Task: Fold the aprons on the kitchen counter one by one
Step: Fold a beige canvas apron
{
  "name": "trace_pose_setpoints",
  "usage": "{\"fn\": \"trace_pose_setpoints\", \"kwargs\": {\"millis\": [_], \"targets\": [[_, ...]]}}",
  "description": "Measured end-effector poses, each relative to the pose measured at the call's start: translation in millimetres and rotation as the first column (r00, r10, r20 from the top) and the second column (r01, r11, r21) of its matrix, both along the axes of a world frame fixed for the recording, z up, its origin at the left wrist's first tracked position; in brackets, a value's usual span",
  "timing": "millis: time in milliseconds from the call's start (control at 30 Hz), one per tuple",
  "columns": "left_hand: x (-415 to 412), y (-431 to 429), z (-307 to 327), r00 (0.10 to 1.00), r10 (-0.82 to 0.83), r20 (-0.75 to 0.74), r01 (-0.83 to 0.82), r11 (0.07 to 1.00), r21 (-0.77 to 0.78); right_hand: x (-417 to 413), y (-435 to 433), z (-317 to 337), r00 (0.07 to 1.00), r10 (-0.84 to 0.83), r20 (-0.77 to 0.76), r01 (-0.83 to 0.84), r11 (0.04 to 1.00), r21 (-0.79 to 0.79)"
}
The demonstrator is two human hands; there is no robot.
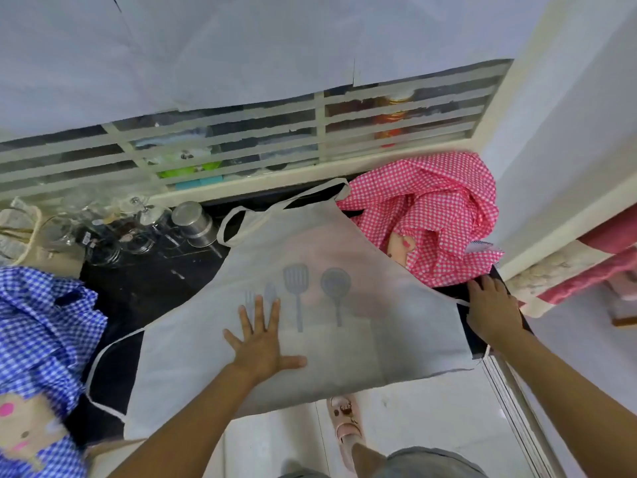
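From my head camera, the grey apron (344,350) lies flat on the black counter (144,291). Its long axis runs from the neck loop at 12 o'clock to the hem at 6, which hangs over the near edge. My left hand (262,343) presses its middle, fingers spread, gripping nothing. My right hand (493,308) rests at 3 o'clock, fingers straight, nearest the side edge I'd likely fold.

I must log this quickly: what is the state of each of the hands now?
Left hand: open, pressed flat on the grey apron.
Right hand: open, fingers straight, at the right edge of that apron.
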State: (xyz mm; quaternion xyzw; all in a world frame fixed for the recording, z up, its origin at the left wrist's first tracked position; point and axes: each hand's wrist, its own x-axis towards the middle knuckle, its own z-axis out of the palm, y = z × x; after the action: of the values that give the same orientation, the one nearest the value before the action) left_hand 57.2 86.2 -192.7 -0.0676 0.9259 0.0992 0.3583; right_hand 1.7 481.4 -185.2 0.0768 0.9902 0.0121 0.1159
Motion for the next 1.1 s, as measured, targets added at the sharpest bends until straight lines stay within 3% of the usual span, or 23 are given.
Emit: {"fn": "trace_pose_setpoints", "kwargs": {"millis": [167, 267, 433, 500, 533, 600, 633, 733, 800, 833, 867, 900, 933, 1000, 1100], "targets": [[-11.8, -7.0, -1.3, 1.000, 0.019, -0.002, -0.019, 1.000, -0.009, -2.7, 5.3, -3.1, 0.980, -0.130, -0.148, 0.081, 0.951, -0.297], [-22.9, -26.4, 0.9, 0.995, 0.097, -0.007, -0.097, 0.994, -0.047, 6.3, 23.2, 5.8, 0.932, -0.313, -0.182, 0.236, 0.907, -0.350], [-31.5, -52.8, 1.8, 0.989, 0.143, -0.038, -0.146, 0.985, -0.093, 41.1, 39.8, 10.8, 0.831, -0.535, 0.153, 0.556, 0.807, -0.199], [-34.4, -54.4, 3.1, 0.991, 0.126, -0.051, -0.131, 0.985, -0.108, 58.9, 25.6, 1.8, 0.785, -0.568, 0.247, 0.617, 0.754, -0.225], [-33.7, -52.9, 3.6, 0.989, 0.131, -0.067, -0.139, 0.982, -0.125, 67.4, 16.6, -2.2, 0.754, -0.573, 0.321, 0.653, 0.704, -0.279], [-32.2, -46.7, 5.6, 0.981, 0.127, -0.146, -0.155, 0.968, -0.200, 78.7, -0.2, -4.8, 0.639, -0.570, 0.516, 0.769, 0.467, -0.436], [-27.2, -41.5, 7.2, 0.972, 0.102, -0.214, -0.151, 0.961, -0.230, 84.8, -6.7, -5.0, 0.614, -0.557, 0.558, 0.788, 0.403, -0.465], [-2.0, -23.5, 8.2, 0.840, 0.106, -0.533, -0.165, 0.984, -0.066, 101.9, -19.5, -9.5, 0.728, -0.595, 0.340, 0.679, 0.560, -0.475], [14.5, -11.8, 7.0, 0.778, 0.207, -0.593, -0.156, 0.978, 0.137, 112.7, -23.4, -8.1, 0.746, -0.622, 0.235, 0.651, 0.612, -0.449], [20.6, -7.8, 5.6, 0.784, 0.249, -0.569, -0.152, 0.965, 0.213, 115.4, -22.6, -10.0, 0.711, -0.634, 0.304, 0.688, 0.538, -0.487], [30.1, -3.8, 5.7, 0.802, 0.276, -0.530, -0.153, 0.952, 0.264, 118.3, -22.7, -12.8, 0.648, -0.625, 0.435, 0.746, 0.403, -0.531], [36.5, -1.4, 5.0, 0.815, 0.286, -0.503, -0.148, 0.943, 0.297, 120.5, -24.3, -16.4, 0.584, -0.561, 0.586, 0.796, 0.254, -0.550], [42.1, 0.1, 5.7, 0.827, 0.297, -0.477, -0.150, 0.934, 0.323, 123.0, -29.9, -15.8, 0.561, -0.480, 0.674, 0.816, 0.184, -0.548], [50.8, 2.1, 7.8, 0.848, 0.296, -0.439, -0.147, 0.928, 0.342, 124.2, -39.0, -30.0, 0.589, -0.438, 0.680, 0.804, 0.224, -0.551], [59.6, 6.5, 13.9, 0.905, 0.232, -0.355, -0.133, 0.950, 0.282, 120.7, -45.7, -49.6, 0.672, -0.482, 0.562, 0.724, 0.266, -0.637]]}}
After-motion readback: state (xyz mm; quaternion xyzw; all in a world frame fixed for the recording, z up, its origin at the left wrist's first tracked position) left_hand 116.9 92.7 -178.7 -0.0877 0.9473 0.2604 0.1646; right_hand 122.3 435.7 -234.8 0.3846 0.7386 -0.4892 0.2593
